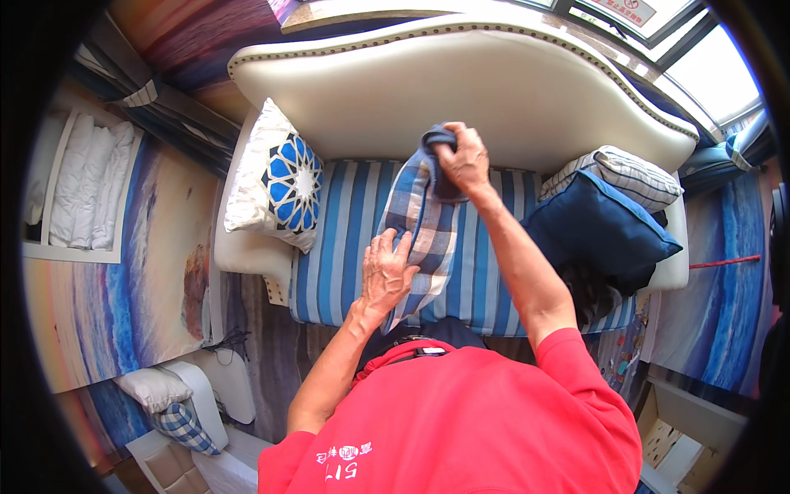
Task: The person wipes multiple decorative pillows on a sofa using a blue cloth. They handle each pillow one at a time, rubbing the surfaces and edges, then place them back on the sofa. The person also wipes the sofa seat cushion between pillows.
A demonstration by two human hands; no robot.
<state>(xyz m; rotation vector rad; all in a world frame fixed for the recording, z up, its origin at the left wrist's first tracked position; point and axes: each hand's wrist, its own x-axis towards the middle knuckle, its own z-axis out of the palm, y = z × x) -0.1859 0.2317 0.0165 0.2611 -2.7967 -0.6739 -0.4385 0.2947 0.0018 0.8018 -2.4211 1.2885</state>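
Note:
A blue-and-white plaid cushion (432, 247) with dark checks stands tilted in front of me on the striped seat (336, 247) of a sofa. The fingers of my left hand (387, 272) are on the cushion's near side, bent and slightly spread, holding it. Higher up, my right hand (463, 160) grips a bunched dark blue cloth (445, 188) at the cushion's upper end. The cloth drapes against the cushion; whether those fingers also hold the cushion's edge is hidden.
A patterned white-and-blue cushion (293, 179) leans on the sofa's left arm. At the right end are a navy cushion (611, 222), a striped one (642, 179) and dark fabric (586, 293). Behind rises the cream studded backrest (469, 86). More cushions (185, 426) lie lower left.

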